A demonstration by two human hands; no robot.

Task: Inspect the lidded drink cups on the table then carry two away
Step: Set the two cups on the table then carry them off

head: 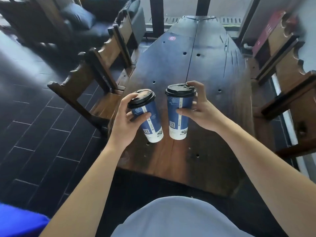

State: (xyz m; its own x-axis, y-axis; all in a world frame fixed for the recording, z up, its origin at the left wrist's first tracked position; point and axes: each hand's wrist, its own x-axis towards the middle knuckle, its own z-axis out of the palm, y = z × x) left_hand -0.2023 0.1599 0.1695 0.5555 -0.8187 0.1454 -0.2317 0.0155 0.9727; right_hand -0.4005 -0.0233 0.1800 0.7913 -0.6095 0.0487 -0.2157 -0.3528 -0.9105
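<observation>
- Cups, two of them, sit near the middle of the frame over a long dark wooden table [213,69]; both are blue and white paper with black lids.
- Left cup [150,122] leans with its lid toward the upper left; the left hand [126,120] grips it, thumb across the blue wall and fingers curled up by the lid rim.
- Right cup [178,115] stands close to upright, just beside the other; the right hand [200,110] holds it, thumb pressed on the wall and fingers wrapped round the far side near the lid.
- Whether either cup's base touches the tabletop I cannot tell from here.
- Wooden chairs [95,77] line the table's left edge, and more stand along the right edge.
- A dark armchair [95,19] fills the upper left, above a dark tiled floor [34,117].
- A small red sticker [172,38] sits on the far part of the table.
</observation>
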